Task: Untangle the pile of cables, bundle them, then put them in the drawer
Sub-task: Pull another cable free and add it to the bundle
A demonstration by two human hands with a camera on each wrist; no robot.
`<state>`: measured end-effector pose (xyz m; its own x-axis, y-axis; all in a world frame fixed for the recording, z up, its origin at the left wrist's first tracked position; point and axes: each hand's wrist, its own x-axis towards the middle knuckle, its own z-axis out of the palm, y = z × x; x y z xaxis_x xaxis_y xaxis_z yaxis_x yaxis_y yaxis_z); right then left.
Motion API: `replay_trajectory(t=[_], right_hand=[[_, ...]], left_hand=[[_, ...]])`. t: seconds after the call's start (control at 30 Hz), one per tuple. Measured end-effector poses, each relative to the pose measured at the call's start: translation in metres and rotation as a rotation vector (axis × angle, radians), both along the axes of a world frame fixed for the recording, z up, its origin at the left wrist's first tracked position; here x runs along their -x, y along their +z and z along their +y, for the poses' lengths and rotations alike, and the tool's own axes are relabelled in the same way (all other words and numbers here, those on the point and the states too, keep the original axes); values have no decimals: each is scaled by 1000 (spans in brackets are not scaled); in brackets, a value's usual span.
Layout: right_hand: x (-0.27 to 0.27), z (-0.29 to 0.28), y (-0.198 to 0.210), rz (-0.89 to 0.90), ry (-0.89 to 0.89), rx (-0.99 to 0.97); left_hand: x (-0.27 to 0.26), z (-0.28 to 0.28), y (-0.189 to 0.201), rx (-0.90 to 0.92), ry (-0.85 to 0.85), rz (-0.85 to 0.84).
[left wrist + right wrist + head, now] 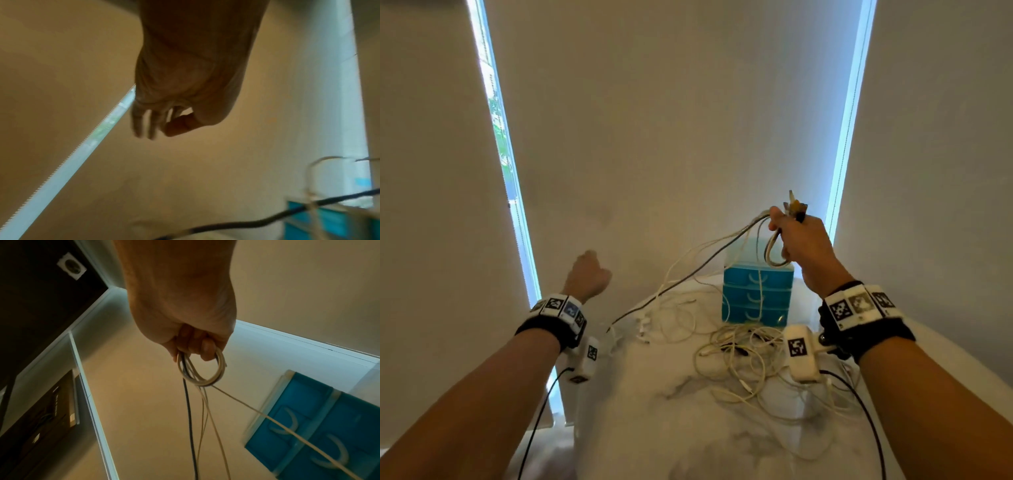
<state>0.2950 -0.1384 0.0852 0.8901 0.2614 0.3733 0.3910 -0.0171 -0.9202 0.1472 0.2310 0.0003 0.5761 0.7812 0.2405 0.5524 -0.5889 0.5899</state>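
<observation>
My right hand (796,240) is raised above the blue drawer unit (756,294) and grips a small coil of white cables (774,255), with plug ends (796,207) sticking up past the fingers. In the right wrist view my right hand (195,344) holds the coil (205,381), and a dark cable (189,418) and thin white strands hang from it. These strands slope down to the left onto the tangled cable pile (739,349). My left hand (587,274) hovers left of the strands, apart from them. Its fingers (144,125) are loosely curled and hold nothing.
The white marble table (671,428) ends at a left edge near my left wrist. The drawer unit (308,418) stands at the table's back with its three drawers closed. Beige blinds with bright window gaps fill the background. Black camera cords hang from both wrists.
</observation>
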Motion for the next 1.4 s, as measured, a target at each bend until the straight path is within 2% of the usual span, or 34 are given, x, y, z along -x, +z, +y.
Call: replay_trajectory(t=[0.07,0.1,0.13,0.2,0.3,0.43,0.53,0.57,0.67,0.73,0.8,0.87,0.93,1.0,1.07,1.13,1.2,1.3,1.33,1.4], right_hand=[[7,7,1,-47,50,66],[11,10,2,-63,80,95],[16,13,4,-80,113,125],[24,18,8,-122,169,181],[40,19,20,-177,237,209],[49,12,38,-223,278,149],[45,9,46,-191,267,13],[41,7,47,-166,232,-41],[21,2,42,-65,82,-201],[5,-3,33,4,-18,-244],[-11,-8,22,77,-89,-228],[-22,-11,10,149,-51,-131],[-22,-8,0,172,75,14],[-14,-4,-4,137,119,114],[-8,-2,-3,97,104,48],[-9,-3,-2,103,110,-142],[-9,-2,-11,172,160,-317],[2,13,-38,335,282,-492],[7,19,-48,381,302,-522],[16,31,-69,469,305,-568]], left_hand=[[-10,-40,24,1,-266,-222],[-15,-63,37,14,-416,-276],[-18,-86,49,23,-573,-278],[-26,-121,68,11,-811,-172],[-41,-140,71,-5,-930,-107],[-50,-147,63,-33,-889,-124],[-46,-147,60,65,-898,-175],[-42,-142,59,147,-905,-187],[-25,-121,55,554,-946,-209],[-13,-103,49,627,-934,-99],[-3,-84,41,435,-838,89],[3,-60,33,172,-639,219],[5,-34,32,-12,-433,176],[4,-10,43,-185,-320,62],[6,11,61,-397,-205,-11],[9,29,70,-560,-69,27],[11,45,57,-519,8,158],[9,46,1,-302,29,415],[6,37,-14,-260,5,408],[-10,7,-27,-238,-130,213]])
